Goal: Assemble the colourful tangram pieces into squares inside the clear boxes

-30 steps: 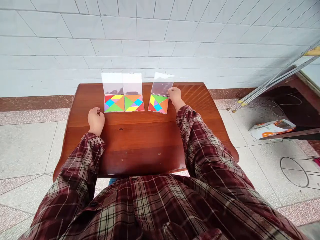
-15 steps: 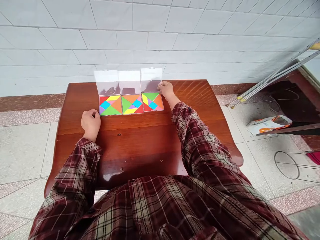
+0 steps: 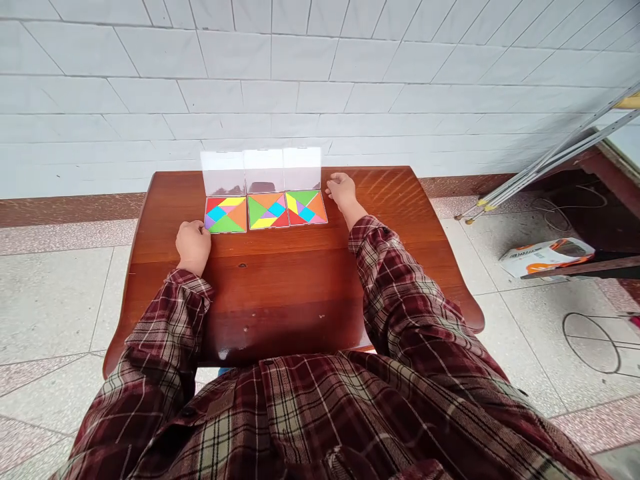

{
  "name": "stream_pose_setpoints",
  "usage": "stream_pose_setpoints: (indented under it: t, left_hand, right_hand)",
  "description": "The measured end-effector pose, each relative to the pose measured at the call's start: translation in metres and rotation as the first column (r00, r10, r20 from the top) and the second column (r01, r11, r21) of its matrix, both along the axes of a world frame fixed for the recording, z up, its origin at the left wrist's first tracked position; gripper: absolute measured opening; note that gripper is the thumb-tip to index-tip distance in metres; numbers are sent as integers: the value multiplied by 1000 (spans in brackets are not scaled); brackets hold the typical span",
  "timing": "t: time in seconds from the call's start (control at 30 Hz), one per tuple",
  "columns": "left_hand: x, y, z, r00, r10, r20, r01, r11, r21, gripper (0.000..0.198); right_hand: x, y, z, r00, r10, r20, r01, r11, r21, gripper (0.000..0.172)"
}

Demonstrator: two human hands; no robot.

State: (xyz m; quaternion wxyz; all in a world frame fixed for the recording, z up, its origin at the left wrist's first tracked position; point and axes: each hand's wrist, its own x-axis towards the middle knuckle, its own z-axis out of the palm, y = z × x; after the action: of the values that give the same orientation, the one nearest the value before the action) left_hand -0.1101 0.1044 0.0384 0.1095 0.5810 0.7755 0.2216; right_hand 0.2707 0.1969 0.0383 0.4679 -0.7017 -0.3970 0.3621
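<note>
Three open clear cases with colourful tangram squares lie side by side at the far middle of the wooden table (image 3: 300, 287): the left tangram (image 3: 226, 214), the middle tangram (image 3: 267, 210) and the right tangram (image 3: 305, 207). Their clear lids (image 3: 262, 171) stand upright behind them. My left hand (image 3: 193, 244) rests as a loose fist on the table, touching the left case's near left corner. My right hand (image 3: 341, 189) lies curled on the table just right of the right case, holding nothing that I can see.
A white tiled wall rises right behind the table. On the floor at the right lie a white and orange box (image 3: 547, 256), metal poles (image 3: 550, 160) leaning over a dark wooden frame, and a wire ring (image 3: 593, 333).
My right hand slid the right case left until it lined up against the middle case, then let go and drew back a little to the right. My left hand stayed put.
</note>
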Motion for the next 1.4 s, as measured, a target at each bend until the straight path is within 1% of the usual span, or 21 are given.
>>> stream_pose_setpoints:
  t: [0.13, 0.2, 0.27, 0.37, 0.43, 0.5, 0.57, 0.6, 0.67, 0.73, 0.8, 0.9, 0.97, 1.0, 1.07, 1.13, 1.17, 1.2, 1.27, 1.33, 1.4]
  left_hand:
    - [-7, -11, 7, 998, 4, -60, -9, 996, -87, 12]
    - [-13, -22, 9, 998, -2, -68, -5, 994, -113, 11]
    - [-17, -38, 11, 998, -5, -67, -4, 992, -129, 11]
    - [-16, -70, 12, 998, -16, -54, 9, 990, -138, 12]
    - [-11, -96, 11, 999, -29, -36, 23, 990, -141, 12]
    - [-2, -124, 9, 998, -61, -13, 58, 988, -146, 10]
    - [9, -150, 7, 994, -111, 15, 112, 982, -153, 9]
    - [15, -161, 6, 991, -131, 22, 132, 980, -148, 8]
    - [30, -182, 5, 980, -195, 33, 198, 966, -166, 8]
    - [44, -198, 4, 966, -252, 49, 257, 952, -167, 9]
    - [55, -207, 4, 951, -299, 77, 307, 937, -164, 12]
    - [61, -206, 4, 909, -371, 189, 404, 896, -183, 13]
    - [58, -192, 3, 899, -375, 225, 414, 895, -166, 10]
    - [56, -182, 1, 911, -355, 210, 387, 911, -139, 12]
    - [52, -159, -3, 945, -269, 185, 282, 958, -52, 14]
    - [52, -136, -10, 948, -199, 247, 203, 979, 11, 27]
    - [54, -126, -14, 926, -187, 327, 189, 982, 26, 36]
    - [57, -119, -18, 881, -182, 437, 187, 982, 32, 42]
    - [63, -111, -25, 791, -176, 587, 191, 981, 37, 48]
    - [68, -111, -29, 749, -208, 629, 206, 975, 78, 43]
    - [70, -114, -32, 746, -271, 608, 232, 962, 144, 33]
  right_hand:
    - [6, -50, 13, 999, 40, -19, -40, 999, -4, 15]
    - [2, -81, 18, 992, 111, -52, -112, 994, -12, 13]
    - [-9, -113, 22, 972, 217, -95, -220, 975, -26, 11]
    - [-36, -158, 23, 903, 399, -158, -412, 909, -64, 12]
    - [-56, -184, 22, 838, 510, -193, -534, 839, -100, 12]
    - [-76, -207, 18, 781, 594, -192, -621, 770, -144, 12]
    - [-92, -225, 12, 744, 658, -119, -667, 720, -188, 11]
    - [-98, -233, 9, 731, 680, -49, -674, 710, -205, 12]
    - [-107, -245, 4, 708, 693, 138, -659, 718, -226, 15]
    - [-110, -253, 4, 672, 671, 313, -628, 740, -241, 19]
    - [-111, -258, 6, 639, 649, 414, -593, 758, -273, 24]
    - [-107, -267, 12, 619, 628, 471, -536, 777, -331, 32]
    - [-104, -276, 15, 609, 613, 503, -504, 789, -351, 36]
    - [-103, -282, 16, 597, 609, 523, -497, 792, -355, 36]
    - [-103, -295, 14, 556, 615, 559, -511, 783, -354, 33]
    - [-104, -308, 10, 507, 630, 588, -552, 761, -341, 31]
    - [-104, -315, 7, 489, 635, 598, -573, 750, -329, 32]
    - [-105, -320, 4, 478, 637, 605, -593, 742, -312, 33]
    - [-104, -327, -3, 483, 631, 607, -621, 736, -271, 36]
    - [-100, -331, -10, 515, 613, 599, -628, 746, -224, 37]
    - [-96, -332, -15, 556, 591, 585, -619, 764, -184, 35]
